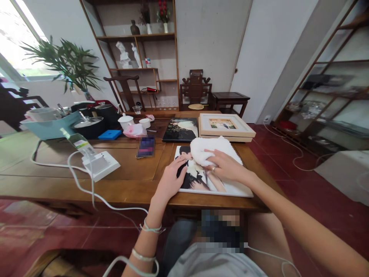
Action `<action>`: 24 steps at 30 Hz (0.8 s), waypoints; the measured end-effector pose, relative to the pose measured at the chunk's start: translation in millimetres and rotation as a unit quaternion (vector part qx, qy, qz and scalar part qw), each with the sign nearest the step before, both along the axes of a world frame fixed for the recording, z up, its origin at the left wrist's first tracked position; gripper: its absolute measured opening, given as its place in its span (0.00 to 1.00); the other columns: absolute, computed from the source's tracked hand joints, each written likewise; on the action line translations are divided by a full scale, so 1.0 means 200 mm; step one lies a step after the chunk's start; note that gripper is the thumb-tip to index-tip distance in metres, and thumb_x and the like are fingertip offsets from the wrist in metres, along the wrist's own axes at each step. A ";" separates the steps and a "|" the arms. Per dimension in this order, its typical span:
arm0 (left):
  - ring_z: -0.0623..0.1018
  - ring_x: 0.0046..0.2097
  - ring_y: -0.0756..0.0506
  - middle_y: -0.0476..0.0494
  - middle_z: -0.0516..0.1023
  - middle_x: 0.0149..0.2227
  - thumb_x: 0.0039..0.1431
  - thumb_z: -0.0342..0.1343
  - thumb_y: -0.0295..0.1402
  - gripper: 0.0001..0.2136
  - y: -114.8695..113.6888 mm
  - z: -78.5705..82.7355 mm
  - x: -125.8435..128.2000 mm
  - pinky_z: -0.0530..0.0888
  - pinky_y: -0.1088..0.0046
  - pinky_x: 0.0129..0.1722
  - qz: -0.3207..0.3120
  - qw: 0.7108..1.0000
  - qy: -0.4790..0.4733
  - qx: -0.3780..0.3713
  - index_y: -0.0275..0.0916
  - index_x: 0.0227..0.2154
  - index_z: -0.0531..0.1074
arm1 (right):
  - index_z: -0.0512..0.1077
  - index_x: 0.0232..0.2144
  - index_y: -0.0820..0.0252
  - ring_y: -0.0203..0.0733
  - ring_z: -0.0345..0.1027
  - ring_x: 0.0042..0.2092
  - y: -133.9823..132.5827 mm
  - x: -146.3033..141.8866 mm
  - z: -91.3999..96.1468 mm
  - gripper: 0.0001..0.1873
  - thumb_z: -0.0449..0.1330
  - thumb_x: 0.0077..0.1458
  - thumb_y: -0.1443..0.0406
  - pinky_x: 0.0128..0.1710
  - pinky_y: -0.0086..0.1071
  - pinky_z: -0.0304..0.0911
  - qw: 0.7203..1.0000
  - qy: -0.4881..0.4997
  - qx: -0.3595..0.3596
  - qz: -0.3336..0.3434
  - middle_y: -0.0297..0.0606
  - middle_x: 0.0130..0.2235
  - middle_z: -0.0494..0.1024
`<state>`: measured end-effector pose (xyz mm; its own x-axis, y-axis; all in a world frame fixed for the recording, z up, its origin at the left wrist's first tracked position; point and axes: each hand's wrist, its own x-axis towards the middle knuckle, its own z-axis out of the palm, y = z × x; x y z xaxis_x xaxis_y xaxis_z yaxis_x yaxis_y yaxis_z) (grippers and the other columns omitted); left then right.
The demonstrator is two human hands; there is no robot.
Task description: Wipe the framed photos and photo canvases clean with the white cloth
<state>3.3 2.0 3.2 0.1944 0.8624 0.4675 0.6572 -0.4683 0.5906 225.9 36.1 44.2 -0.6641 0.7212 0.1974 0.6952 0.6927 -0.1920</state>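
My right hand [220,164], fingers partly curled, holds a white cloth [215,147] against the photo panel [198,177] beneath; my left hand [172,176], spread open, touches its left side. Under both lies a wooden table [135,189]; beyond stands a shelf [158,37].

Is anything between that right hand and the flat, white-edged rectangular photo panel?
Yes: a bunched white cloth lies under the right hand, over the far part of the photo panel. Nothing visible separates the left hand from the panel.
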 end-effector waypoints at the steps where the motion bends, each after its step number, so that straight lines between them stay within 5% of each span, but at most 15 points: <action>1: 0.69 0.58 0.40 0.35 0.72 0.54 0.61 0.49 0.31 0.15 0.00 0.00 0.00 0.65 0.57 0.59 0.001 1.000 0.001 0.001 0.34 0.48 0.72 | 0.75 0.43 0.60 0.49 0.56 0.60 0.04 0.00 0.00 0.18 0.50 0.53 0.72 0.59 0.46 0.51 1.000 0.002 0.004 -0.007 0.45 0.54 0.71; 8: 0.69 0.58 0.41 0.36 0.73 0.54 0.61 0.49 0.31 0.14 0.00 0.00 0.00 0.65 0.57 0.59 0.000 1.000 0.000 0.003 0.35 0.48 0.72 | 0.75 0.42 0.63 0.52 0.51 0.63 0.11 -0.04 -0.01 0.19 0.50 0.51 0.74 0.58 0.50 0.49 0.999 -0.013 0.020 -0.032 0.49 0.57 0.68; 19: 0.68 0.59 0.41 0.37 0.72 0.55 0.62 0.48 0.29 0.15 -0.01 0.02 0.01 0.64 0.57 0.60 -0.015 1.000 -0.001 -0.010 0.35 0.49 0.72 | 0.76 0.37 0.63 0.54 0.46 0.64 -0.49 -0.09 0.03 0.14 0.54 0.52 0.73 0.61 0.54 0.45 0.999 -0.044 -0.020 0.015 0.50 0.62 0.60; 24: 0.68 0.59 0.42 0.38 0.72 0.55 0.62 0.47 0.29 0.16 -0.01 0.02 0.00 0.64 0.58 0.60 -0.022 1.000 -0.007 -0.005 0.36 0.50 0.71 | 0.76 0.38 0.60 0.49 0.49 0.64 -0.48 -0.06 0.05 0.14 0.54 0.51 0.72 0.62 0.50 0.45 0.999 -0.027 -0.039 0.024 0.45 0.61 0.62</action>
